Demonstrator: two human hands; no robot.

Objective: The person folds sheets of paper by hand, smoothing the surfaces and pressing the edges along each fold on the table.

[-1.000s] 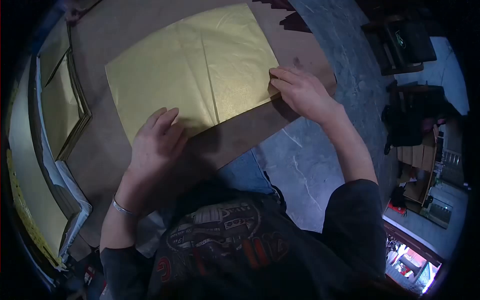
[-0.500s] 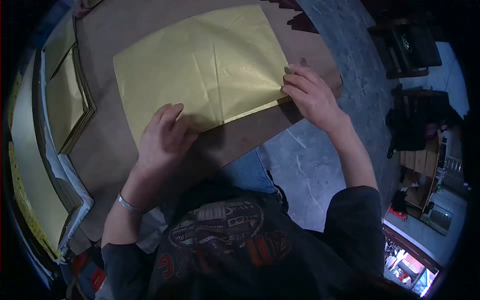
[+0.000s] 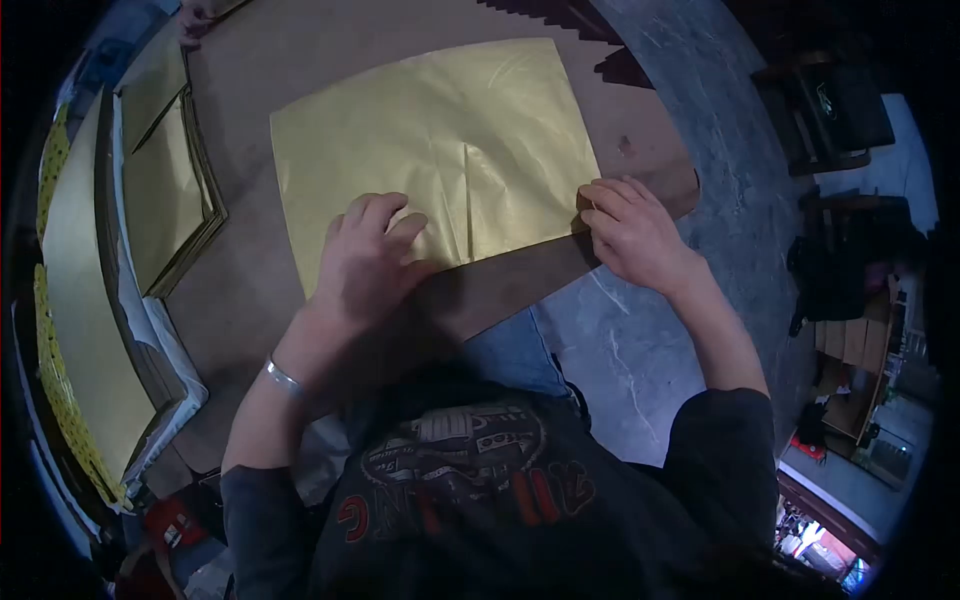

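Observation:
A gold paper sheet (image 3: 380, 140) lies on the brown tabletop, with creases running up from the middle of its near edge. My left hand (image 3: 375, 250) is over the near left part of the sheet. Its fingers are bent and spread, and the thumb is close to the near edge. At the near right corner, my right hand (image 3: 630, 225) has its fingers pressed together on the sheet's edge. That corner is partly hidden under the fingertips.
Folded gold sheets (image 3: 165, 200) are stacked on the left, beside a larger pale gold stack (image 3: 80, 290). Another person's hand (image 3: 195, 20) shows at the top left. Dark red pleated pieces (image 3: 625, 68) lie at the far right. A dark chair (image 3: 825, 115) stands beyond.
My left hand has shifted inward along the near edge, its fingers more spread. My right hand stays at the near right corner. The whole view has shifted slightly.

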